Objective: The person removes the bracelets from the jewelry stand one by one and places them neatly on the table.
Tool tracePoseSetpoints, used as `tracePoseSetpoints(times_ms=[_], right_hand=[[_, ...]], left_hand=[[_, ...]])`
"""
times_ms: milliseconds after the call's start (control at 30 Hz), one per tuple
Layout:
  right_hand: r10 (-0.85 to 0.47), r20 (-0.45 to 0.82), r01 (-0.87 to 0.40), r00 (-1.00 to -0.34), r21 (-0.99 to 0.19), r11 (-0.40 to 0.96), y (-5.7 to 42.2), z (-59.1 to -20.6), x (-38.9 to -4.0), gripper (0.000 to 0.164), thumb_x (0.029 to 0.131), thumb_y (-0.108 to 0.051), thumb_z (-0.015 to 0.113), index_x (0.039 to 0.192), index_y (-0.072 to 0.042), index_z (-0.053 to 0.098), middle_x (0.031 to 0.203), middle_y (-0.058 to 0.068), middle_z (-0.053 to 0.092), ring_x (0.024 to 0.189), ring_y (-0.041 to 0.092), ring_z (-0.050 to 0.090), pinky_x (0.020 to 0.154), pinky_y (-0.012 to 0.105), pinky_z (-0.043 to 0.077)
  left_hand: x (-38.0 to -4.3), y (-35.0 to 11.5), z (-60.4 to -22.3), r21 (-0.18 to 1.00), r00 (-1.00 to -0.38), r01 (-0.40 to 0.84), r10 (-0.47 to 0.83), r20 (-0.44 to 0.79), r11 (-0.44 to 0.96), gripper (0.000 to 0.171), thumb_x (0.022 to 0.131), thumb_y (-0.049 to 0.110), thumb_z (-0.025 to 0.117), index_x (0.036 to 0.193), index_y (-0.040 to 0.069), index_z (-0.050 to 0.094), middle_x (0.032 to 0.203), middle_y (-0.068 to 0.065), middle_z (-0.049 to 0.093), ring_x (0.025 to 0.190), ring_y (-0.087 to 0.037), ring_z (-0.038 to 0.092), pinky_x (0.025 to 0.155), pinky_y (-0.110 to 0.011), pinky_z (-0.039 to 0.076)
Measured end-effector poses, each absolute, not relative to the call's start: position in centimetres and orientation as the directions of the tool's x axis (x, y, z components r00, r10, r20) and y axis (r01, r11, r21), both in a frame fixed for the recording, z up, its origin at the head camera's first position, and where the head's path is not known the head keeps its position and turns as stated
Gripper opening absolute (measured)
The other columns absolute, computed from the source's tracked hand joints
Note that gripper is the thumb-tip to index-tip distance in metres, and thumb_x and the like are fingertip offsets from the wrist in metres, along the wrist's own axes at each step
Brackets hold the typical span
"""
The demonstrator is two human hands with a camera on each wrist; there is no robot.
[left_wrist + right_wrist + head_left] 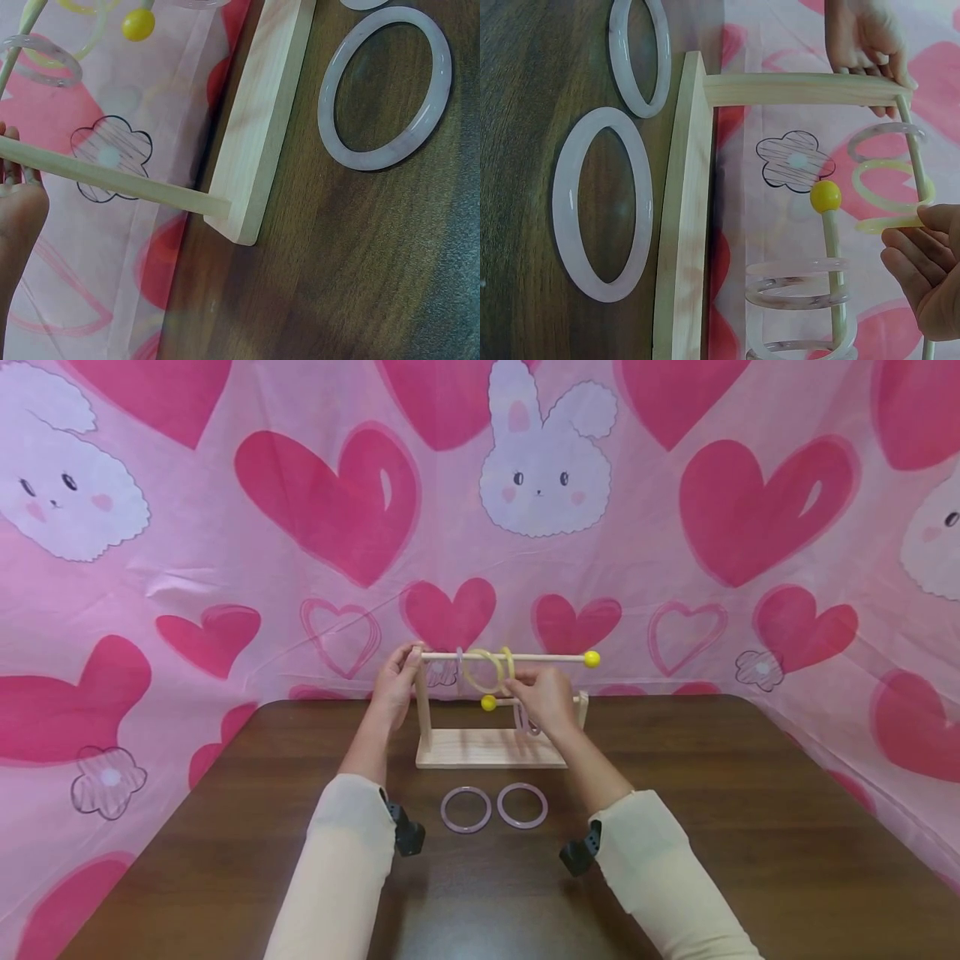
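A wooden bangle stand (487, 749) stands on the table with an upper and a lower rod. My left hand (393, 687) grips the top of its left post, thumb in front and fingers behind. With thumb and fingertips my right hand (546, 697) pinches a yellow bangle (885, 224) on the upper rod. Beside it hang another yellow bangle (856, 182) and a pale purple bangle (460, 675), nearer the left post. Several pale bangles (799, 302) hang on the lower rod, which ends in a yellow ball (826, 196); in the head view my right hand partly hides them.
Two pale purple bangles (466, 829) (522, 825) lie flat on the brown table (225, 860) in front of the stand. A yellow ball (592, 659) caps the upper rod's right end. Behind hangs a pink cloth (450, 552) with hearts and rabbits.
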State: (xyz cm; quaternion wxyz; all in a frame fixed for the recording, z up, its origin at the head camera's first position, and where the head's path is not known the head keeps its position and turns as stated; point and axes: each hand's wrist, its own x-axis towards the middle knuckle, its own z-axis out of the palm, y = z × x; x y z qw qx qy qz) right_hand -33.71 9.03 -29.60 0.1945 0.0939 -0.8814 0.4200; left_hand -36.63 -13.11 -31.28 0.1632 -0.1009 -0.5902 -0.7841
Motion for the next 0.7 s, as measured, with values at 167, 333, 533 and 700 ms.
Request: tracePoseSetpoints(times_ms=[167, 333, 533, 700], right_hand=[[0.008, 0.439, -0.327, -0.898, -0.682, 0.654, 9.02, -29.67, -33.68, 0.021, 0.084, -0.021, 0.068, 0.098, -0.006, 0.072, 0.089, 0.008, 0.07, 0.075, 0.019, 0.064, 0.064, 0.033, 0.049], [0.021, 0.455, -0.325, -0.89, -0.667, 0.671, 9.02, -29.69, -33.71, 0.02, 0.084, -0.021, 0.067, 0.097, -0.007, 0.073, 0.087, 0.007, 0.07, 0.068, 0.017, 0.063, 0.058, 0.03, 0.047], [0.026, 0.449, -0.316, -0.893, -0.667, 0.674, 9.04, -29.59, -33.54, 0.019, 0.084, -0.021, 0.068, 0.097, -0.008, 0.073, 0.085, 0.005, 0.07, 0.063, 0.015, 0.062, 0.054, 0.028, 0.046], [0.028, 0.466, -0.324, -0.884, -0.656, 0.682, 9.09, -29.48, -33.48, 0.018, 0.083, -0.02, 0.068, 0.096, -0.008, 0.073, 0.081, 0.006, 0.07, 0.06, 0.016, 0.061, 0.052, 0.03, 0.046]], left_hand=[[-36.65, -13.15, -31.32, 0.893, -0.928, 0.372, -0.127, 0.351, -0.251, 0.022, 0.097, 0.01, 0.047, 0.115, 0.0, 0.051, 0.097, 0.0, 0.057, 0.092, -0.009, 0.05, 0.092, -0.028, 0.035], [-36.49, -13.13, -31.25, 0.896, -0.93, 0.366, -0.128, 0.345, -0.249, 0.024, 0.097, 0.009, 0.046, 0.119, -0.002, 0.049, 0.094, 0.005, 0.056, 0.091, -0.009, 0.049, 0.091, -0.027, 0.035], [-36.44, -13.14, -31.25, 0.9, -0.93, 0.366, -0.128, 0.345, -0.236, 0.023, 0.097, 0.011, 0.047, 0.117, -0.001, 0.05, 0.094, 0.005, 0.057, 0.092, -0.009, 0.049, 0.091, -0.027, 0.036], [-36.52, -13.08, -31.32, 0.901, -0.93, 0.366, -0.131, 0.343, -0.234, 0.025, 0.097, 0.011, 0.047, 0.118, -0.001, 0.049, 0.092, 0.007, 0.057, 0.092, -0.009, 0.049, 0.089, -0.026, 0.036]])
